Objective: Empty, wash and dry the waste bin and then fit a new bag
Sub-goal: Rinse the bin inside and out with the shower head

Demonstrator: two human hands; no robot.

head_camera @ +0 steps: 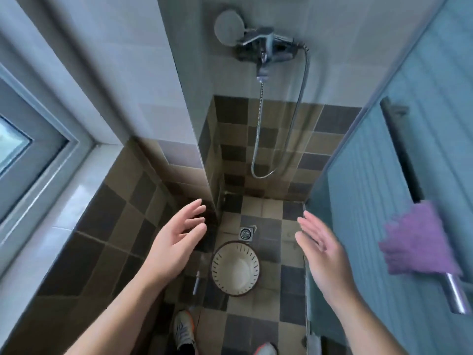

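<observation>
Head view, looking down into the shower corner: my left hand (176, 242) is held out in front of me with the palm turned inward, fingers loosely spread and slightly bent, holding nothing. My right hand (321, 248) mirrors it on the other side, palm facing the left one, fingers nearly straight and relaxed, also holding nothing. Both hands hang in the air, well apart from each other, and neither touches anything.

Between and below them the waste bin (235, 269) stands upright on the checked floor tiles (291, 280). It is round, cream inside with a dark rim and a ring of short slits near the top, and its mouth faces up at me; I see no bag and no rubbish in it. Just beyond the bin, a square metal floor drain (246, 233) sits in the tiles. A thin pale stick-like object (196, 281) lies on the floor just left of the bin; I cannot tell what it is.

My shoes (183, 331) show at the bottom edge, the left one nearest the bin.

On the far wall a shower mixer (266, 46) is mounted, with a round shower head (229, 26) beside it and a metal hose (294, 119) looping down. To my right a frosted glass door (371, 190) carries a bar handle (407, 162), and a purple cloth (419, 239) hangs over that bar. To my left is a window frame (38, 149) above a tiled ledge.
</observation>
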